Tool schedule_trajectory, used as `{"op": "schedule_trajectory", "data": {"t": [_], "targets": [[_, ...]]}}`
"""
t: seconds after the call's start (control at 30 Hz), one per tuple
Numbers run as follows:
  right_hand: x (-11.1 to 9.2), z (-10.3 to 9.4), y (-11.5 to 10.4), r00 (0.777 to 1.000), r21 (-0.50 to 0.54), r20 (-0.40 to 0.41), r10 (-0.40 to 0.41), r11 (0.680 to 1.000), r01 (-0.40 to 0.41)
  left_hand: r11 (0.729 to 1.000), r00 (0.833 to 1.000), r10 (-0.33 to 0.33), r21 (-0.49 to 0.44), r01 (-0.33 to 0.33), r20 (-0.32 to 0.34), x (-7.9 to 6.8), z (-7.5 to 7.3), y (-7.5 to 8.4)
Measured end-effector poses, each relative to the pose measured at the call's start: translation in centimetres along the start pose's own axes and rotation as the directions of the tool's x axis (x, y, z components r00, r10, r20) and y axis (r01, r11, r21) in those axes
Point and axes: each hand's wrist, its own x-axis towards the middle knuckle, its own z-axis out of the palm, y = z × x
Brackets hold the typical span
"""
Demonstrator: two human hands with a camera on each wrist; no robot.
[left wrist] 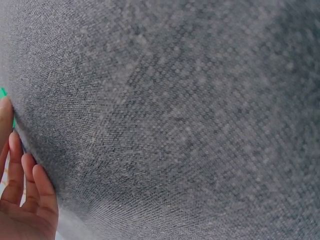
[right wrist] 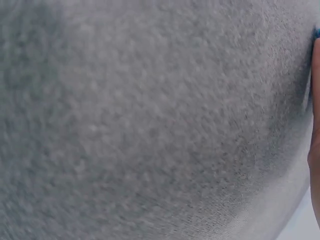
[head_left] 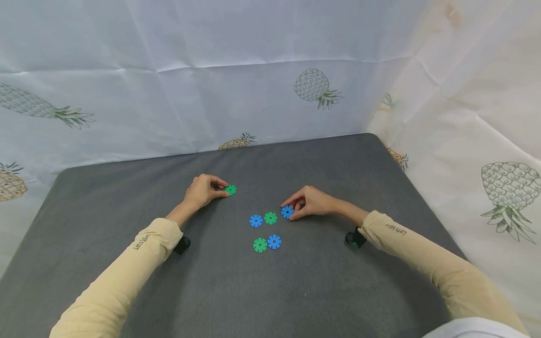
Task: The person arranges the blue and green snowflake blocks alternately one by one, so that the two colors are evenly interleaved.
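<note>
While the left hand [head_left: 204, 190] pinches a green notched disc [head_left: 231, 189] between thumb and fingers, the right hand [head_left: 313, 201] grips a blue notched disc [head_left: 287, 212] the same way; the left one's disc is farther across the grey tabletop [head_left: 321, 286], well apart from the others; the right one's is just beside a second green disc [head_left: 270, 218], which has a second blue disc [head_left: 255, 220] on its left; nearer the person, a third green disc [head_left: 259, 244] and a third blue disc [head_left: 274, 241] lie side by side; whether the held discs touch the cloth, I cannot tell.
</note>
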Motion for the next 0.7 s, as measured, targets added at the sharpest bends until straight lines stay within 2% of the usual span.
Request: {"op": "schedule_trajectory", "data": {"t": [0.13,0.2,0.43,0.57,0.7], "targets": [[-0.1,0.2,-0.2,0.999,-0.039,-0.034,-0.015,0.999,0.013,1.000,1.000,0.004,0.000,-0.004,-0.001,0.0,0.0,0.0],[-0.2,0.3,-0.2,0.999,-0.020,-0.053,-0.007,1.000,0.006,1.000,1.000,0.003,0.001,-0.003,-0.003,0.0,0.1,0.0],[-0.4,0.3,0.2,0.988,0.081,-0.140,0.072,0.995,-0.061,1.000,1.000,0.005,0.000,-0.005,-0.011,0.0,0.1,0.0],[-0.5,0.4,0.5,0.975,0.135,-0.207,0.081,0.989,-0.054,1.000,1.000,0.002,0.001,-0.002,-0.015,0.0,0.2,0.0],[-0.6,0.4,0.8,0.966,0.268,-0.236,0.102,0.963,-0.036,1.000,1.000,0.005,0.001,-0.005,-0.017,-0.1,0.2,0.0]]}}
